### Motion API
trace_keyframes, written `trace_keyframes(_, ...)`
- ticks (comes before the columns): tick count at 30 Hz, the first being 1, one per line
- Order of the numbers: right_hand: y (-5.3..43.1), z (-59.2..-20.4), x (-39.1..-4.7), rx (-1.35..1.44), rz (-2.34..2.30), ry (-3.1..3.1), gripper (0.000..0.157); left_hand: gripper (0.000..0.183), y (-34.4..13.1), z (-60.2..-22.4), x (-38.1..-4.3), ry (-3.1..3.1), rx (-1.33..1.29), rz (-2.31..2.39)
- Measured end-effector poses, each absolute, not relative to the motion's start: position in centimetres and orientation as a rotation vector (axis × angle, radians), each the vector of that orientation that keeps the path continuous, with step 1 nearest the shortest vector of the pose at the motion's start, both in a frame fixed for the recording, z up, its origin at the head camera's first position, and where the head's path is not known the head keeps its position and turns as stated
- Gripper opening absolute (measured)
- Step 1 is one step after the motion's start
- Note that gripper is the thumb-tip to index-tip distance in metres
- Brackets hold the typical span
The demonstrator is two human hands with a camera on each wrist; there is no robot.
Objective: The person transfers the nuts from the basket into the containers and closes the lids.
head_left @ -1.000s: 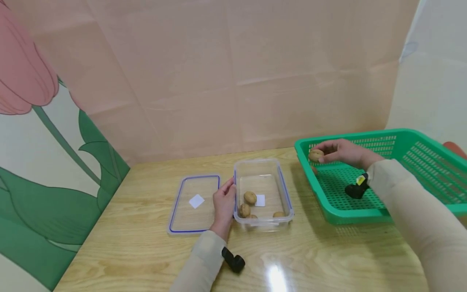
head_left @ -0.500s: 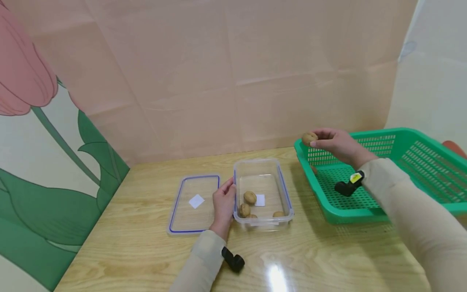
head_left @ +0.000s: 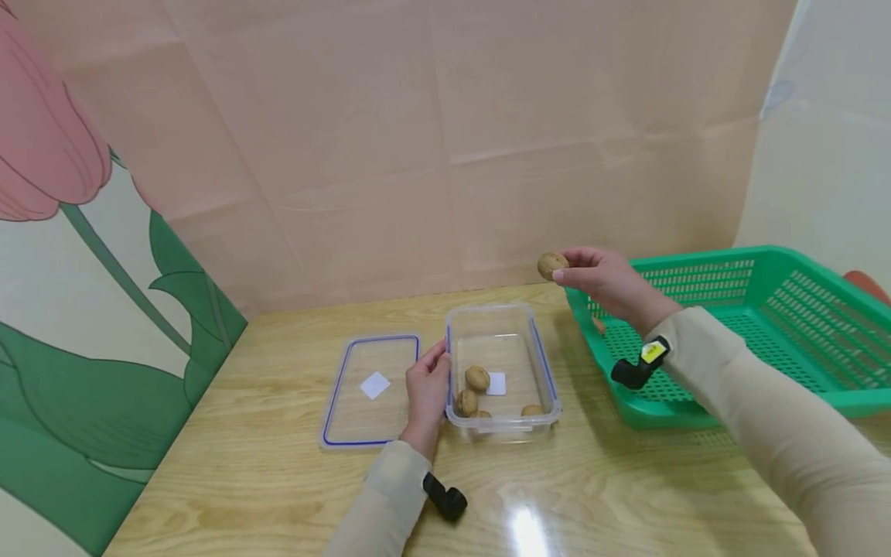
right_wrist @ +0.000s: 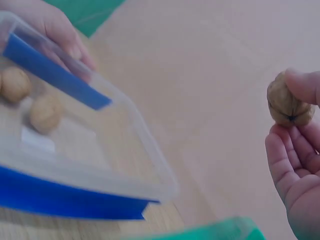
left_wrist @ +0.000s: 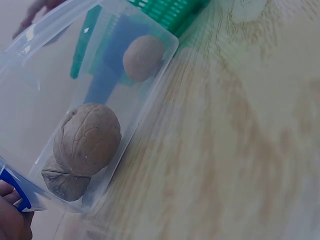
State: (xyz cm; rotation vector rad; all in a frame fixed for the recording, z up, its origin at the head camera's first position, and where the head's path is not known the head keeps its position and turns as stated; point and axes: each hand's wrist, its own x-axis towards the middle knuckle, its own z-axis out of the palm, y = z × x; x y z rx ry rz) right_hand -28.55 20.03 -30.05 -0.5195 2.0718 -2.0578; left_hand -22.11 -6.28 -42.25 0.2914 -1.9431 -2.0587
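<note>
Between the thumb and fingers of my right hand [head_left: 609, 282] is a walnut [head_left: 552, 266], held up beside the left rim of the green basket [head_left: 671, 410]. The right wrist view shows the same walnut [right_wrist: 290, 102] pinched from both sides. My left hand [head_left: 427, 391] rests against the left wall of a clear plastic food container [head_left: 511, 340], its fingers lying along the outside. Inside the container, several walnuts [head_left: 477, 377] lie near the front, beside a small white square [head_left: 496, 383]. In the left wrist view, a walnut [left_wrist: 89, 139] shows through the wall.
A clear lid [head_left: 348, 414] with a blue seal lies flat left of the container, with a white square [head_left: 375, 384] on it. A brown thing [head_left: 599, 325], partly visible, lies in the basket's left part. Behind the wooden table [head_left: 244, 464] stands a covered wall [head_left: 348, 155].
My right hand has lifted the walnut out of the green basket and moved left past its rim, towards the container. The left hand and the container stay in place.
</note>
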Motion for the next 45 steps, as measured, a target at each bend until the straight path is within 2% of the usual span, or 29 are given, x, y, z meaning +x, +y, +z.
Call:
trace_keyframes(14, 16.0, -31.1, -27.5, -0.496, -1.887, 2.085, 0.017, 0.028, -6.1, -42.5, -22.2, -1.944, 0.290, -2.061)
trace_keyframes(19, 14.5, -31.7, -27.0, -0.498, -1.794, 2.085, 0.036, 0.028, -6.0, -42.3, -22.0, -1.942, 0.288, -2.062)
trace_keyframes(21, 13.9, -32.0, -26.8, -0.493, -1.766, 2.077, 0.038, 0.028, -5.9, -42.2, -22.0, -1.941, 0.288, -2.063)
trace_keyframes(33, 11.3, -32.8, -25.8, -0.432, -1.654, 2.088, 0.035, 0.028, -5.8, -42.5, -22.3, -1.921, 0.281, -2.064)
trace_keyframes(45, 9.7, -34.4, -26.2, -0.399, -1.322, 2.329, 0.034, 0.028, -5.7, -42.3, -22.4, -1.935, 0.263, -2.065)
